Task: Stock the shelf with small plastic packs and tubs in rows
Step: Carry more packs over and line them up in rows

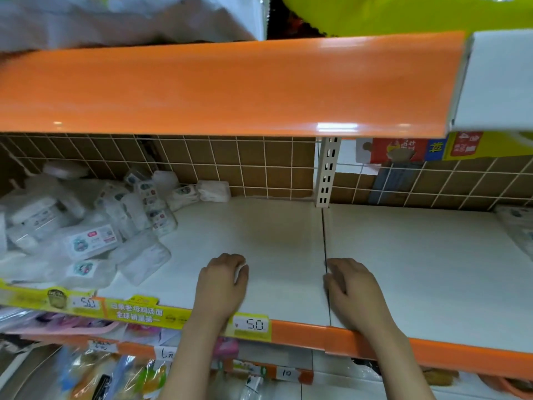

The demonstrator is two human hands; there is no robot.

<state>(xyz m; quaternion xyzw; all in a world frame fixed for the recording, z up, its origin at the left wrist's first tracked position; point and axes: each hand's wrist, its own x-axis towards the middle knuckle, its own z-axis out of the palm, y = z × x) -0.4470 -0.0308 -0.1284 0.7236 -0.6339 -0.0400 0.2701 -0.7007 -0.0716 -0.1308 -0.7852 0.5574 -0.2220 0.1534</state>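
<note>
Both hands reach over the orange front edge onto the white shelf (274,226). The left hand (223,280) has its fingers curled down around a small white object (240,273) that shows only at the fingertips; what it is cannot be told. The right hand (350,287) lies flat, fingers spread a little, touching the seam between shelf boards. A jumble of plastic packs (92,241) and a tub (34,216) lies well left of the left fingers.
</note>
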